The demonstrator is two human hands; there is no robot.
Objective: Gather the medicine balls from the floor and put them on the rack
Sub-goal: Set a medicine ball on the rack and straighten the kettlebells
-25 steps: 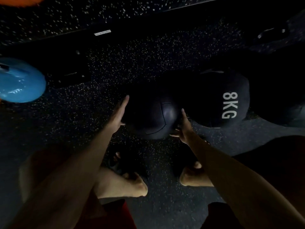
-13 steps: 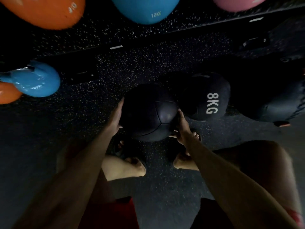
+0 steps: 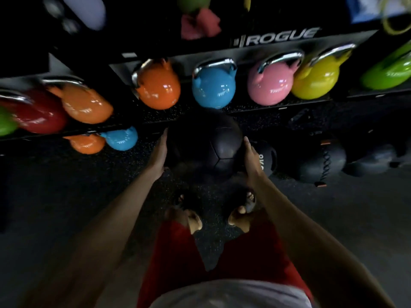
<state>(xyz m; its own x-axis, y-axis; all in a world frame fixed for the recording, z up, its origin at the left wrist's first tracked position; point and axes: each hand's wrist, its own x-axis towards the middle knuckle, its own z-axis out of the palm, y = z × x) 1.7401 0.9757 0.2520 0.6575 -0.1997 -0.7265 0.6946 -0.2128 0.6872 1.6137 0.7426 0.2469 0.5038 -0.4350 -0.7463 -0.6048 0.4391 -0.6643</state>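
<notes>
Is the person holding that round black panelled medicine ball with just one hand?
No, the left hand and the right hand press flat against opposite sides of the black panelled medicine ball.

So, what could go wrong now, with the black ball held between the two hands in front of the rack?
The left hand and right hand only press flat on the sides of the round black panelled medicine ball; such a grip may slip.
The person's feet are below it, so a drop could hit toes.
The glossy blue kettlebell on the rack is close ahead; the ball could bump it.
</notes>
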